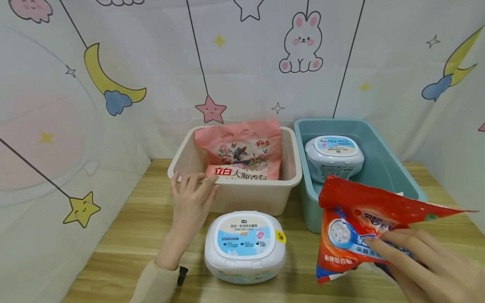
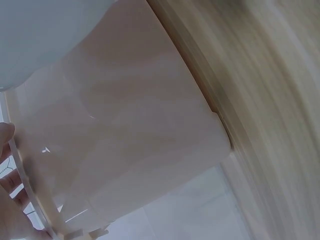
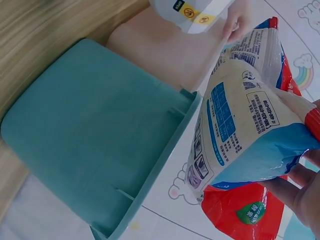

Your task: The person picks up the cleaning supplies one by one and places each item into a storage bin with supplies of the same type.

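Note:
My left hand (image 1: 193, 195) grips the front rim of a cream bin (image 1: 246, 198), fingers hooked over the edge; the left wrist view shows this rim from outside. In that bin stands a pink laundry detergent bag (image 1: 246, 151). My right hand (image 1: 424, 256) holds a red detergent bag (image 1: 356, 223) in front of and above the near side of a teal bin (image 1: 382, 155). The right wrist view shows the bag's white and blue printed back (image 3: 240, 120) and the fingers on its side. A white lidded tub (image 1: 246, 248) stands before the cream bin.
A second white tub (image 1: 333, 155) sits inside the teal bin, partly hidden by the red bag. Both bins stand side by side on a wooden table (image 1: 151, 206). Behind them hangs a printed curtain (image 1: 242, 63).

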Action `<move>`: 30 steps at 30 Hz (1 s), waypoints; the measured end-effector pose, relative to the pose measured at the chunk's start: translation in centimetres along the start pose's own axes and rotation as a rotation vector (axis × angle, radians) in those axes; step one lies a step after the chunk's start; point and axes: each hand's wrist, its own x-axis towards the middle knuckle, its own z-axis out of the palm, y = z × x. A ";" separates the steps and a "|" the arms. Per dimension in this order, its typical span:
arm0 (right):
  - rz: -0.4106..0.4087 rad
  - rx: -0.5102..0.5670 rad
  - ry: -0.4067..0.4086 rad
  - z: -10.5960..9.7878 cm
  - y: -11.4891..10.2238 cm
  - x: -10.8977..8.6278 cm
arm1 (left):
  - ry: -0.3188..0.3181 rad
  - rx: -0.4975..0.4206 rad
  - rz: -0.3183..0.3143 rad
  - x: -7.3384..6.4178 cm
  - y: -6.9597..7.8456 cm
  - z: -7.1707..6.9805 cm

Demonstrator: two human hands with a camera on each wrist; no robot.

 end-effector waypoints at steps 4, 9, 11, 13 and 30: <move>0.037 -0.013 0.004 -0.2 -0.2 0.3 | -0.002 0.002 0.000 0.0 0.0 0.0; 0.008 -0.001 0.053 -0.1 0.1 0.8 | -0.008 0.004 -0.004 0.0 -0.1 -0.1; -0.003 0.011 0.075 0.0 0.3 1.0 | -0.010 0.005 -0.006 -0.1 -0.2 -0.2; -0.013 0.029 0.106 0.2 0.5 1.3 | -0.007 0.006 -0.005 -0.1 -0.2 -0.2; -0.011 0.081 0.208 2.3 2.5 1.2 | 0.011 -0.007 0.007 0.0 -0.1 -0.1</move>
